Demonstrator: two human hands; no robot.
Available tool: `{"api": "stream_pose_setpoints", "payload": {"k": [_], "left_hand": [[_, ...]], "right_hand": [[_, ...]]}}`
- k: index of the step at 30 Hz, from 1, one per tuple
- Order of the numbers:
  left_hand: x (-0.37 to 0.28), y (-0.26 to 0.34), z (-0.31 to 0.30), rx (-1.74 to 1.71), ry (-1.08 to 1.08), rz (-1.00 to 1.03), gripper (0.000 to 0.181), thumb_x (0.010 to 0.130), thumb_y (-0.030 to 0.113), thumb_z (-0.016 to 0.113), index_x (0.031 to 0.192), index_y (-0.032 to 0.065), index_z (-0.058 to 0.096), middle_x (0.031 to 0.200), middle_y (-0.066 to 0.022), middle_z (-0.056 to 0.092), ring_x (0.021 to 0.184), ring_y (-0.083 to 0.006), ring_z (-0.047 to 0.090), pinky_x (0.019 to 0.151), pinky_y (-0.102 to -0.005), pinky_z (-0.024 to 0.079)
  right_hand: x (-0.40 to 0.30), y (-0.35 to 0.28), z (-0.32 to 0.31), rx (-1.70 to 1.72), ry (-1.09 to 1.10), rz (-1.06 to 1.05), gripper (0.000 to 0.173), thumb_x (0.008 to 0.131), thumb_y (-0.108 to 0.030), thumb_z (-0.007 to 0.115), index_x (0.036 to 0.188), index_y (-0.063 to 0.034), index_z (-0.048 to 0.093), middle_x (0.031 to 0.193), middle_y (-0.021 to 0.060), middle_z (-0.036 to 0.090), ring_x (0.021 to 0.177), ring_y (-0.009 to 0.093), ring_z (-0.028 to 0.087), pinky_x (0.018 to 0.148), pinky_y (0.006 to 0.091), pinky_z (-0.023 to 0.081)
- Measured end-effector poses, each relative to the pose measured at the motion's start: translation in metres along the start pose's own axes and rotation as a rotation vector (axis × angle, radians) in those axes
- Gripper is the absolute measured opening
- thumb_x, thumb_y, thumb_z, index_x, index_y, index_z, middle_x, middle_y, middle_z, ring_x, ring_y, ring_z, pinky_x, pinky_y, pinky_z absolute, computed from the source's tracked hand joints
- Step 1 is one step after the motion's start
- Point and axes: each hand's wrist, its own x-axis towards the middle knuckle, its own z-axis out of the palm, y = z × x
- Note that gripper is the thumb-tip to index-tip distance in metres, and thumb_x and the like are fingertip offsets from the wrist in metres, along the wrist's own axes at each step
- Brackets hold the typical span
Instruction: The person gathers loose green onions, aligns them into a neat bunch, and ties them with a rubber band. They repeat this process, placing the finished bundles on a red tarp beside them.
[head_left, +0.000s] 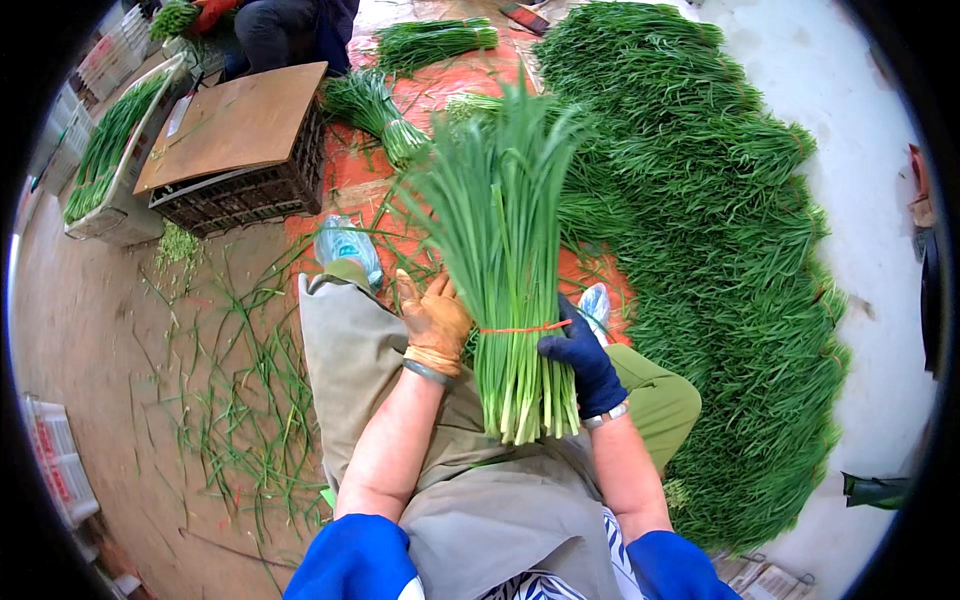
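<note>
A bundle of long green garlic chives (517, 262) stands upright over my lap, pale cut stems towards me and leaf tips away. An orange-red tie (525, 328) rings it below the middle. My right hand (585, 360), in a dark blue glove, grips the bundle's right side near the tie. On the other side, my left hand (435, 319) wears a tan rubber glove, thumb and fingers spread. Its fingertips lie close to the leaves; whether they touch is hidden. A grey apron (495, 517) covers my lap beneath the stems.
A long heap of chive bundles (697, 262) runs along the right. More tied chives (390, 124) lie on the red sheet (360, 172) ahead. A board (232, 124) tops a dark crate (247, 195) at left, beside a white crate (112, 187). Another person (281, 34) sits beyond. Loose leaves (247, 390) litter the floor.
</note>
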Motion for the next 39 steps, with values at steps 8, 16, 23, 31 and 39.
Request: {"api": "stream_pose_setpoints", "payload": {"k": [8,16,23,31,39], "left_hand": [[0.006,-0.035,-0.017,0.481,-0.34,-0.041,0.071,0.082,0.036,0.065,0.137,0.0068,0.03,0.125,-0.0109,0.05,0.11,-0.0263,0.053,0.092,-0.0417,0.047],[-0.002,-0.043,-0.018,0.285,-0.137,-0.337,0.047,0.088,0.031,0.059,0.123,0.0023,0.051,0.115,-0.0119,0.06,0.102,-0.0243,0.06,0.09,-0.0396,0.049],[-0.007,-0.059,-0.019,0.469,-0.166,-0.217,0.044,0.085,0.029,0.064,0.119,0.0042,0.053,0.113,-0.0095,0.061,0.098,-0.022,0.061,0.087,-0.0386,0.051],[-0.02,-0.054,-0.008,0.391,-0.126,-0.281,0.043,0.088,0.023,0.061,0.126,0.0065,0.046,0.109,-0.0043,0.059,0.094,-0.0175,0.059,0.082,-0.0353,0.051],[-0.011,-0.063,-0.02,0.496,-0.114,-0.154,0.045,0.091,0.029,0.057,0.128,0.0062,0.045,0.117,-0.0065,0.057,0.102,-0.0189,0.057,0.086,-0.0364,0.048]], "right_hand": [[0.0,-0.002,0.0,-0.535,-0.035,-0.058,0.103,0.061,-0.031,0.083,0.14,0.0009,0.025,0.136,0.0149,0.04,0.126,0.023,0.039,0.105,0.0346,0.031],[0.004,-0.001,-0.004,-0.63,0.406,-0.339,0.061,0.078,-0.015,0.07,0.132,-0.0049,0.043,0.115,0.0136,0.059,0.099,0.023,0.06,0.083,0.0329,0.049],[0.036,-0.034,0.022,-1.275,0.105,-0.635,0.036,0.08,0.0,0.054,0.116,-0.0026,0.056,0.1,0.0136,0.064,0.088,0.028,0.063,0.078,0.0353,0.05],[0.024,-0.038,0.005,-0.899,0.044,-0.358,0.046,0.079,-0.014,0.064,0.123,-0.0047,0.052,0.11,0.0166,0.061,0.099,0.031,0.06,0.085,0.037,0.048],[0.009,-0.032,0.018,-1.28,0.018,-0.425,0.078,0.071,-0.031,0.073,0.135,-0.0069,0.036,0.119,0.0211,0.055,0.105,0.034,0.057,0.084,0.0394,0.048]]}}
